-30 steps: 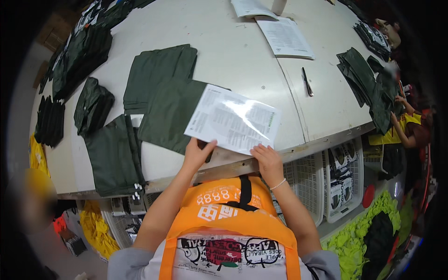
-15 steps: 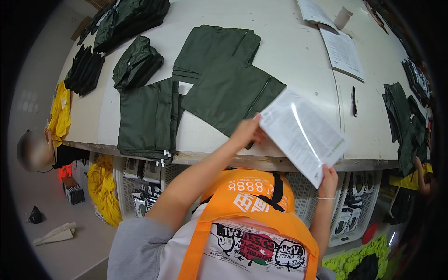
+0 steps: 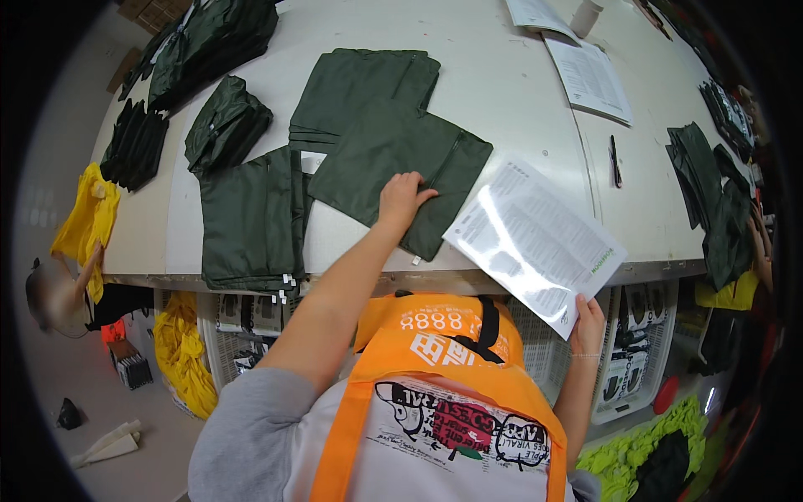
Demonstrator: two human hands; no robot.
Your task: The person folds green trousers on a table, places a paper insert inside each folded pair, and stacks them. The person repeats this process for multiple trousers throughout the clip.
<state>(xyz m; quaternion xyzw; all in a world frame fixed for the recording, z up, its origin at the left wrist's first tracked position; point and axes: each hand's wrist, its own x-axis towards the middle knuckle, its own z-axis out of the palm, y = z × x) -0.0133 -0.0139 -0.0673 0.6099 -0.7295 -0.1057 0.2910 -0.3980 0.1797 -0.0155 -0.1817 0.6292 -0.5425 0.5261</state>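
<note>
My left hand rests on a folded dark green garment, thumb apart from the fingers and nothing visibly held. This garment lies turned at an angle, partly over a stack of folded green garments. A small white label sticks out at its near corner. At the table's front edge, my right hand pinches the near corner of a glossy white printed sheet. The far part of the sheet extends over the table, just right of the garment. Whether it is paper or a flat plastic bag I cannot tell.
More folded green garments lie at left, with dark stacks behind. A pen, printed sheets and a white cylinder are at right. White crates stand under the table. Other people work at both sides.
My left hand has let go of the sheet's far left corner and moved up and left onto the green garment. My right hand still holds the sheet.
</note>
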